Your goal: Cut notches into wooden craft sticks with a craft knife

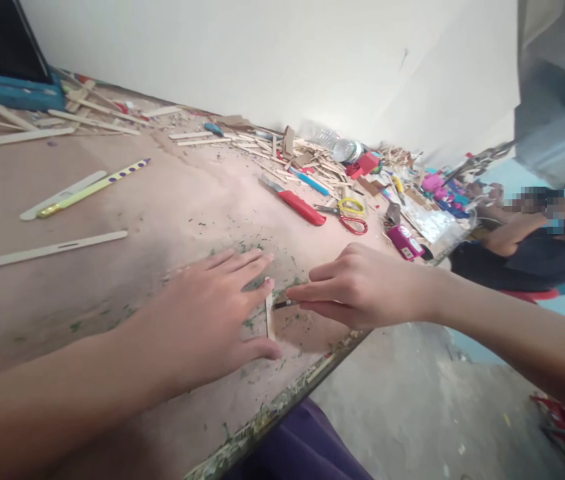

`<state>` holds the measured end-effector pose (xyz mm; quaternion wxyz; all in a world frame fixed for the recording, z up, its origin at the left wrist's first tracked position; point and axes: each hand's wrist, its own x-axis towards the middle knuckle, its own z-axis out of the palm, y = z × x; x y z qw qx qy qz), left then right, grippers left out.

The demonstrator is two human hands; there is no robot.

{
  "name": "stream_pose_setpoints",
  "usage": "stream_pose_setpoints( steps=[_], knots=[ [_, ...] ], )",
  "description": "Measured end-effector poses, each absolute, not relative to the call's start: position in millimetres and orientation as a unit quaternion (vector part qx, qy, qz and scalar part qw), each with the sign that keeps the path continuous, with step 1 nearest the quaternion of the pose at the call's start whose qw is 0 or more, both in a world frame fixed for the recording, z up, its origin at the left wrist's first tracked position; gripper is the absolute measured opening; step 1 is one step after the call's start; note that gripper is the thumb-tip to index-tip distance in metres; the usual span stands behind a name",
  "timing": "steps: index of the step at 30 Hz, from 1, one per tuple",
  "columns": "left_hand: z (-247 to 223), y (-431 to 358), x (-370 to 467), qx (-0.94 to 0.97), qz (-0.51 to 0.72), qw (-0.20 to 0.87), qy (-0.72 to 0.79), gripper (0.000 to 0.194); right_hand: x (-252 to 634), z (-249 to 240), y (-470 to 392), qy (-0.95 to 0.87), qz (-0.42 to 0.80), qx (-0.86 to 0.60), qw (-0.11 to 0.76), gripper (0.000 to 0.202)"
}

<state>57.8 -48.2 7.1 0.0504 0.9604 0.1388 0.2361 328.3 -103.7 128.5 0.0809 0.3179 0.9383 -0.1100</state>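
My left hand (212, 313) lies spread on the table, its index fingertip and thumb at the two ends of a short pale wooden craft stick (269, 319). My right hand (350, 287) is closed in a pinch around a thin dark-tipped tool (285, 304), whose tip touches or nearly touches the right edge of that stick. Most of this tool is hidden by my fingers, so its kind is unclear. Small green shavings are scattered around both hands.
A red utility knife (302, 207) and red-yellow scissors (350, 217) lie beyond my hands. At left are craft sticks (52, 250) and a yellow pen (92, 189). Wood scraps (307, 160) line the wall. The table edge (282, 407) is close; another person (527, 247) sits at right.
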Motion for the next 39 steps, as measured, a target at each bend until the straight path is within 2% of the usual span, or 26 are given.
stream_pose_setpoints(
  steps=[4, 15, 23, 31, 39],
  knots=[
    [5, -50, 58, 0.957, 0.240, 0.057, 0.155, 0.106, 327, 127, -105, 0.934, -0.112, 0.327, 0.086, 0.035],
    [-2, -48, 55, 0.960, 0.233, 0.042, 0.152, 0.102, 317, 128, -103, 0.915, -0.112, 0.366, 0.125, 0.029],
    [1, -51, 57, 0.960, 0.226, 0.047, 0.158, 0.101, 322, 126, -110, 0.922, -0.103, 0.357, 0.109, 0.024],
    [16, -48, 57, 0.968, 0.186, 0.084, 0.146, 0.089, 331, 126, -105, 0.940, -0.111, 0.318, 0.059, 0.038],
    [30, -50, 63, 0.971, 0.107, 0.123, 0.173, 0.096, 329, 129, -103, 0.949, -0.078, 0.301, 0.053, 0.040]
  ],
)
